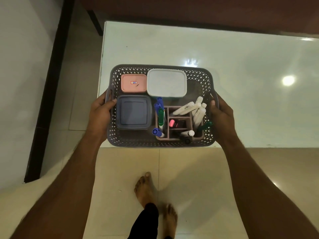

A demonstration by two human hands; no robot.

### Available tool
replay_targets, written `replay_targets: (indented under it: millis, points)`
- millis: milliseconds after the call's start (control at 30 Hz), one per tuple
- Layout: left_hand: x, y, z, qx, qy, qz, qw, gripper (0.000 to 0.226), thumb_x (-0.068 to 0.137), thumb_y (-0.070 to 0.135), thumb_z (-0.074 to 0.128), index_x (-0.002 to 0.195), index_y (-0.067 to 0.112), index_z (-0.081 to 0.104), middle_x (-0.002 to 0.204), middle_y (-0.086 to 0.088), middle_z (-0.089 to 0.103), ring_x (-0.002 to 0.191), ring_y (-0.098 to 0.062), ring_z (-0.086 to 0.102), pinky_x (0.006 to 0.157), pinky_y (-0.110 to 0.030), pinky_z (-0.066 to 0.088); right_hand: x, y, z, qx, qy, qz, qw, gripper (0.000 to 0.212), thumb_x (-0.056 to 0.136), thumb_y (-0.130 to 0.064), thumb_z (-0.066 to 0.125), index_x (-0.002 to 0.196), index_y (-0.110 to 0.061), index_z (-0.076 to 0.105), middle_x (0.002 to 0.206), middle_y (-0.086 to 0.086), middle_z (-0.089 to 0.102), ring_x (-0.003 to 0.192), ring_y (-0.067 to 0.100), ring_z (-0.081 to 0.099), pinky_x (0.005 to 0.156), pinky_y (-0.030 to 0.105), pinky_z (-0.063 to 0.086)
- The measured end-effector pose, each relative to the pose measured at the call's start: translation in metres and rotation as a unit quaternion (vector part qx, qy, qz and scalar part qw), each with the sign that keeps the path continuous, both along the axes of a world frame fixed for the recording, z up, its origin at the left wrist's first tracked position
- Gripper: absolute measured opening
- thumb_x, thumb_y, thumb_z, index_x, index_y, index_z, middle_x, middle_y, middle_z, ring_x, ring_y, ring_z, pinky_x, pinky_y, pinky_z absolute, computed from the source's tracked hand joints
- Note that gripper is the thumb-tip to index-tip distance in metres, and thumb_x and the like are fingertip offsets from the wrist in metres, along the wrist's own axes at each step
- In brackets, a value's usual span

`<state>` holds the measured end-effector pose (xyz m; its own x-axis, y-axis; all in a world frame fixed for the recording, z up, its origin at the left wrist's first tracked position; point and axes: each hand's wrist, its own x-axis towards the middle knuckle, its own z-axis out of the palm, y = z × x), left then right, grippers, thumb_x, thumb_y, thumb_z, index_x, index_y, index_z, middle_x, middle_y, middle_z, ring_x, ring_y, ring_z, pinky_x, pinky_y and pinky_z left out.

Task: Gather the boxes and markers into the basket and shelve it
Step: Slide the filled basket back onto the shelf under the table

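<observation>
A grey perforated basket (160,144) is over the near left corner of a white table (224,57). Inside it lie a pink box (133,83), a white box (167,83) and a blue box (133,112). A brown divided holder (179,125) in its right half carries several markers (198,109) with white, blue and green bodies. My left hand (100,114) grips the basket's left handle. My right hand (221,116) grips the right handle. Whether the basket rests on the table or is lifted off it, I cannot tell.
The glossy table top reflects ceiling lights. A dark post (50,83) and a white wall stand at the left. A dark brown surface (189,9) runs behind the table. Beige floor tiles and the person's bare feet (151,195) are below the basket.
</observation>
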<state>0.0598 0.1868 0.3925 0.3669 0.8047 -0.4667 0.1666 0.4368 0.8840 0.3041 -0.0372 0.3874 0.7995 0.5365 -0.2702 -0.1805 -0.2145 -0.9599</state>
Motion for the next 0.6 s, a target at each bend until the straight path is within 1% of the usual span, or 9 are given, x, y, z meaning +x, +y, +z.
replay_targets:
  millis: [100, 167, 200, 300, 367, 400, 467, 533, 600]
  points:
    - [-0.007, -0.015, 0.006, 0.007, -0.002, 0.002, 1.000, 0.035, 0.100, -0.001, 0.047, 0.126, 0.010, 0.068, 0.101, 0.001, 0.079, 0.094, -0.018, 0.076, 0.077, -0.030, 0.063, -0.003, -0.013, 0.003, -0.001, -0.007, 0.006, 1.000, 0.035, 0.107, -0.007, 0.044, 0.136, -0.012, 0.064, 0.125, 0.005, 0.073, 0.117, 0.020, 0.070, 0.092, 0.027, 0.056]
    - [-0.014, -0.028, 0.008, 0.015, -0.002, 0.003, 1.000, 0.036, 0.100, 0.000, 0.048, 0.126, 0.011, 0.069, 0.107, -0.003, 0.078, 0.099, -0.021, 0.075, 0.086, -0.037, 0.063, -0.007, -0.026, 0.005, -0.003, -0.017, 0.020, 1.000, 0.035, 0.108, -0.009, 0.044, 0.136, -0.010, 0.063, 0.128, 0.008, 0.072, 0.119, 0.022, 0.068, 0.095, 0.029, 0.055]
    - [-0.018, -0.036, 0.009, 0.020, -0.003, 0.004, 1.000, 0.035, 0.100, 0.001, 0.048, 0.125, 0.011, 0.070, 0.109, -0.005, 0.077, 0.101, -0.023, 0.074, 0.089, -0.039, 0.062, -0.009, -0.033, 0.006, 0.000, -0.022, 0.029, 0.999, 0.035, 0.108, -0.010, 0.043, 0.137, -0.010, 0.063, 0.129, 0.010, 0.071, 0.121, 0.024, 0.067, 0.097, 0.032, 0.055]
    - [-0.032, -0.062, 0.016, 0.032, -0.003, -0.003, 0.999, 0.036, 0.100, 0.002, 0.047, 0.127, 0.010, 0.069, 0.115, -0.008, 0.076, 0.106, -0.026, 0.074, 0.089, -0.039, 0.062, -0.019, -0.055, 0.008, 0.012, -0.017, 0.044, 0.999, 0.035, 0.108, -0.010, 0.043, 0.138, -0.010, 0.061, 0.132, 0.012, 0.069, 0.125, 0.028, 0.065, 0.107, 0.044, 0.052]
    - [-0.043, -0.082, 0.020, 0.039, -0.006, -0.005, 0.999, 0.035, 0.101, 0.003, 0.046, 0.126, 0.011, 0.069, 0.111, -0.004, 0.077, 0.103, -0.022, 0.074, 0.086, -0.035, 0.063, -0.029, -0.074, 0.010, 0.023, -0.008, 0.046, 0.999, 0.035, 0.108, -0.011, 0.043, 0.138, -0.011, 0.062, 0.133, 0.012, 0.069, 0.126, 0.030, 0.064, 0.110, 0.050, 0.049]
    - [-0.047, -0.091, 0.022, 0.040, -0.005, -0.005, 0.999, 0.034, 0.102, 0.003, 0.046, 0.125, 0.012, 0.069, 0.107, 0.000, 0.078, 0.099, -0.019, 0.075, 0.083, -0.033, 0.063, -0.034, -0.082, 0.009, 0.026, -0.005, 0.044, 0.999, 0.035, 0.108, -0.011, 0.043, 0.138, -0.011, 0.062, 0.132, 0.012, 0.069, 0.126, 0.030, 0.064, 0.109, 0.049, 0.049]
    - [-0.058, -0.111, 0.022, 0.038, -0.005, 0.001, 0.999, 0.033, 0.102, 0.001, 0.045, 0.123, 0.012, 0.069, 0.102, 0.002, 0.078, 0.095, -0.015, 0.076, 0.079, -0.029, 0.063, -0.045, -0.101, 0.008, 0.030, 0.009, 0.034, 0.999, 0.035, 0.108, -0.008, 0.043, 0.138, -0.009, 0.061, 0.131, 0.012, 0.070, 0.123, 0.028, 0.066, 0.104, 0.042, 0.053]
    - [-0.070, -0.129, 0.019, 0.028, -0.006, 0.006, 1.000, 0.035, 0.102, 0.000, 0.045, 0.126, 0.010, 0.068, 0.112, -0.005, 0.077, 0.100, -0.019, 0.075, 0.082, -0.031, 0.063, -0.057, -0.120, 0.003, 0.034, 0.021, 0.029, 0.999, 0.035, 0.108, -0.007, 0.043, 0.138, -0.007, 0.060, 0.130, 0.013, 0.070, 0.122, 0.028, 0.067, 0.100, 0.036, 0.055]
    - [-0.083, -0.145, 0.012, 0.019, -0.012, 0.002, 1.000, 0.036, 0.102, 0.000, 0.045, 0.131, 0.007, 0.066, 0.123, -0.013, 0.073, 0.107, -0.025, 0.073, 0.086, -0.034, 0.063, -0.068, -0.138, -0.004, 0.038, 0.025, 0.036, 0.998, 0.036, 0.108, -0.006, 0.043, 0.140, -0.004, 0.058, 0.134, 0.017, 0.067, 0.125, 0.032, 0.065, 0.103, 0.040, 0.054]
